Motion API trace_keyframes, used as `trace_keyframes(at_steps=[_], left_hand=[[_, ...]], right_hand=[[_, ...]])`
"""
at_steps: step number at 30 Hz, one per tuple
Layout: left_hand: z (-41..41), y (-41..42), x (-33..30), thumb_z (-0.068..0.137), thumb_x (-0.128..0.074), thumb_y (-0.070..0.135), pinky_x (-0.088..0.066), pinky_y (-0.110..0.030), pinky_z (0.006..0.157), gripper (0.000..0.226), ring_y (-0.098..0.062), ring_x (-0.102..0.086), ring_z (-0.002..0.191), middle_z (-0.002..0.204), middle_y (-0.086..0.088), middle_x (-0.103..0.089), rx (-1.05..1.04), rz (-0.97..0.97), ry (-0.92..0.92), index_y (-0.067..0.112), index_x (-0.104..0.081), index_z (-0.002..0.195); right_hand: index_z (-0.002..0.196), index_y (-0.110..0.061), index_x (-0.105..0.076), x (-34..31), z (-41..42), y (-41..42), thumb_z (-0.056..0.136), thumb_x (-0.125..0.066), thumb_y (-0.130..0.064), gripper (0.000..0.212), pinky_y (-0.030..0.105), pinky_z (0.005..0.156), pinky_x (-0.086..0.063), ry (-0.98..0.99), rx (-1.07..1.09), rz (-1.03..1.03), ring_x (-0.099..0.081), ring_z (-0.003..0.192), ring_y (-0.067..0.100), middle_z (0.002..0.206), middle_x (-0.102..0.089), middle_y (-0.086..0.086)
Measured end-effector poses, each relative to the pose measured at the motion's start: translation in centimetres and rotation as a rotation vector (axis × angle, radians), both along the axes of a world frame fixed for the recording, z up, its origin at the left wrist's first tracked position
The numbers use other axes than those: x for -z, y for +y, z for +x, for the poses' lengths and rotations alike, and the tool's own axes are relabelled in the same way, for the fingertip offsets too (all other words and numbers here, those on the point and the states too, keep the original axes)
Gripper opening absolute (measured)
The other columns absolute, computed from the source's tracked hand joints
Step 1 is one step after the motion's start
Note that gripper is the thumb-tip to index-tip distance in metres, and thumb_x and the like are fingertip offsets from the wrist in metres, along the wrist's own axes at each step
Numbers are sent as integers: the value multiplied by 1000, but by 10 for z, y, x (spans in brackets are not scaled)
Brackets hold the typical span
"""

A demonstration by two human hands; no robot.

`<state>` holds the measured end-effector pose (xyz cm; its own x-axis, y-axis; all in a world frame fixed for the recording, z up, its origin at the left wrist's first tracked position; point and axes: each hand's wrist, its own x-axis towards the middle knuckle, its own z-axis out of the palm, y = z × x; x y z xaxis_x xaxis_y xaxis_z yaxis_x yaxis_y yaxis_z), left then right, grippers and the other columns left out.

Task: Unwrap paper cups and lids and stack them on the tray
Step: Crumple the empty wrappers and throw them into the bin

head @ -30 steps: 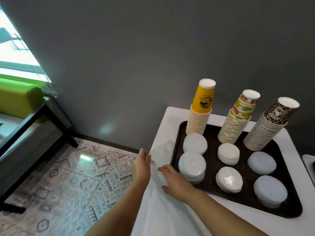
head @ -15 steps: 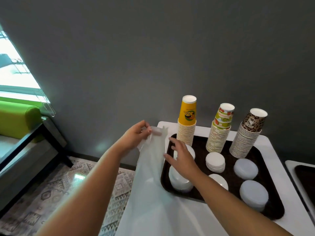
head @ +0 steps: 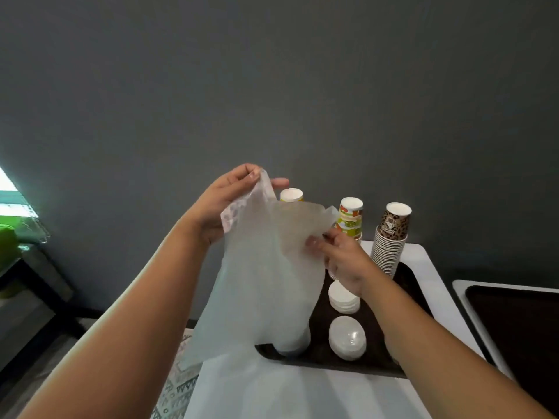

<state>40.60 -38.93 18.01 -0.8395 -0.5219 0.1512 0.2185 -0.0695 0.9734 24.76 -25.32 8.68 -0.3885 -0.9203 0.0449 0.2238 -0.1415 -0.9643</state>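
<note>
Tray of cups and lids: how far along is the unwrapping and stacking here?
Mostly done, it seems. Three cup stacks, including the leopard-print stack, and lid piles already stand on the tray. In hand: the left hand and right hand both hold up an empty-looking plastic wrapper. Left: probably discarding it; no wrapped packs are visible.

Dark grey wall behind; patterned rug on the floor; green seat at left.

A white table stands against the grey wall. A dark brown tray lies directly on it. Beside it, to the right, another white surface carries a second dark tray.
</note>
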Motion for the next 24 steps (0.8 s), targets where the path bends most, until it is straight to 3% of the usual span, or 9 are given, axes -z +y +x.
trace_keyframes(at_steps=[2,4,7,9,12,15,18,21,24], left_hand=[[-10,0,4,96,-36,44,-56,-25,62,46,-14,-70,74,103,-4,-71,-12,181,4,7,-62,102],[-19,5,10,90,-25,67,-58,-30,73,71,-18,-70,85,102,-6,-70,-1,330,10,15,-73,98],[-30,16,31,79,-12,82,-47,-50,95,90,-30,-61,114,122,-10,-65,65,351,29,23,-73,108],[-36,19,49,63,-26,92,-35,-59,103,104,-35,-47,130,137,-14,-54,235,329,27,18,-63,126],[-44,21,68,49,-62,84,-33,-54,107,123,-30,-42,134,145,-15,-45,456,292,-34,7,-40,142],[-64,43,75,67,-81,44,-50,-35,96,82,-22,-61,115,128,-10,-61,340,98,-160,3,-51,131],[-88,61,77,80,-66,15,-56,-27,84,30,-17,-70,86,98,-9,-73,182,95,-140,0,-66,107],[-104,73,71,88,-57,7,-57,-22,72,13,-14,-69,73,82,-8,-73,76,110,-86,0,-66,93],[-114,80,67,92,-53,3,-56,-20,64,15,-12,-70,70,79,-7,-74,16,154,-40,-3,-65,99]], right_hand=[[97,-14,-61,-12,-7,9,90,-52,2,20,17,66,-55,-61,89,-42,-69,73,4,79,-73,-8],[97,-13,-61,-25,-17,17,92,-51,-1,17,18,63,-55,-117,176,-91,-68,68,5,78,-73,-6],[96,-9,-61,-39,-33,34,92,-54,-5,9,22,64,-57,-192,345,-121,-67,69,9,78,-71,0],[94,-7,-61,-43,-43,47,92,-56,-6,6,24,66,-56,-232,451,-95,-65,74,13,84,-68,4],[90,-6,-62,-47,-58,67,92,-55,-3,9,23,60,-58,-295,582,-86,-66,70,13,78,-69,4],[94,-5,-64,-52,-69,88,93,-54,-2,10,21,53,-54,-327,617,-81,-69,63,9,70,-72,1],[106,-1,-63,-56,-77,106,93,-55,-4,16,23,56,-57,-374,641,-94,-70,68,10,79,-73,5],[118,-5,-60,-49,-79,121,93,-58,-15,27,28,74,-59,-353,606,-47,-68,93,17,106,-70,9],[124,-9,-58,-36,-77,138,85,-65,-24,42,35,85,-55,-234,537,70,-66,105,23,115,-68,9]])
